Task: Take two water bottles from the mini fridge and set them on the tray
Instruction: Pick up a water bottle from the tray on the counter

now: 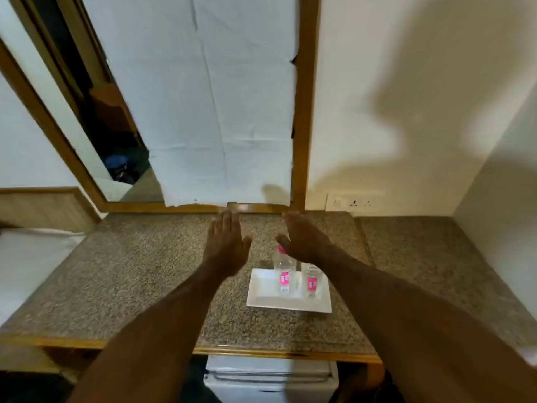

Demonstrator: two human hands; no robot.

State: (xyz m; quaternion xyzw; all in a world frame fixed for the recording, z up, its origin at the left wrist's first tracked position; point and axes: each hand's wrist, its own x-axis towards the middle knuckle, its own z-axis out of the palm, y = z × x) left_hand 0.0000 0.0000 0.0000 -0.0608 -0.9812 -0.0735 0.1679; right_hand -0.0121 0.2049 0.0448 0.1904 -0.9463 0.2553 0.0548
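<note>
Two clear water bottles with pink labels stand upright on a white rectangular tray (263, 298) on the granite counter. The left bottle (284, 274) has a pink cap; the right bottle (312, 282) is partly hidden by my right forearm. My left hand (226, 242) is held flat above the counter, left of the tray, fingers extended and holding nothing. My right hand (302, 239) hovers just above and behind the bottles, fingers spread, empty. The white mini fridge (270, 379) sits under the counter edge, its door shut.
A wood-framed mirror (116, 126), mostly covered by white paper, rises behind the counter. A wall socket (353, 202) is at the right. A white wall closes the right side; a white bed edge (26, 263) lies at the left.
</note>
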